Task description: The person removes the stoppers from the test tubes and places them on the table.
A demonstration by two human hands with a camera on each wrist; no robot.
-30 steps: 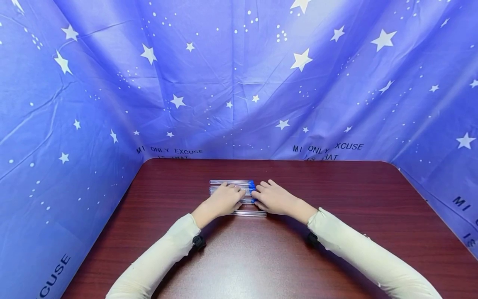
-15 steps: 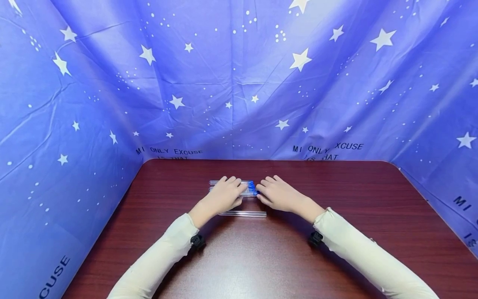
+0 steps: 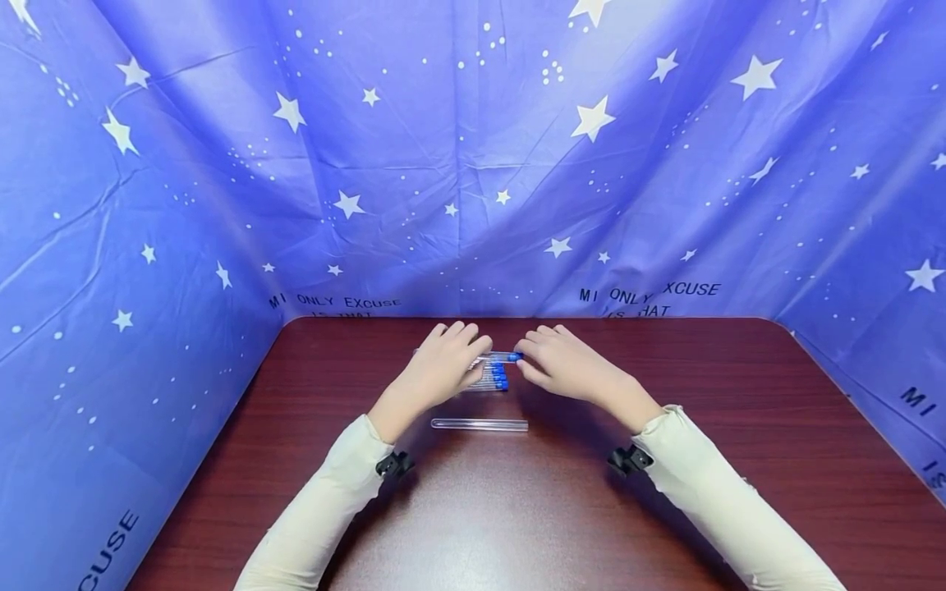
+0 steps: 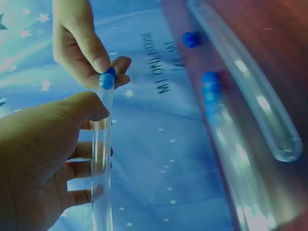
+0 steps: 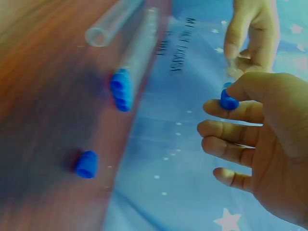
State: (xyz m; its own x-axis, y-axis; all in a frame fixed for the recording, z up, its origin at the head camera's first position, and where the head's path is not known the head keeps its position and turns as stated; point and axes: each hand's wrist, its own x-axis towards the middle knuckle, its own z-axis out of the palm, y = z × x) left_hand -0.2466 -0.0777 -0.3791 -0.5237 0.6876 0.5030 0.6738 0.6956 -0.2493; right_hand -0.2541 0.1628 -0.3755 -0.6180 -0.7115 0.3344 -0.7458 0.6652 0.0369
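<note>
Well, blue stopper (image 4: 107,81) in the clear tube (image 4: 102,166) in left grip (image 3: 443,369).

My left hand (image 3: 441,369) and right hand (image 3: 575,367) hold a slim clear tube (image 4: 101,161) lengthwise between them, off the surface (image 3: 355,517), my right thumb and finger pinching the blue cap (image 4: 107,79) at its end. Below it lies a row of capped tubes (image 3: 492,377), side by side, blue ends toward my right. Nearer me, apart from the row, lies one uncapped tube (image 3: 479,424), mouth rightward, and a loose blue cap (image 5: 86,164) sits right of the row.
</note>
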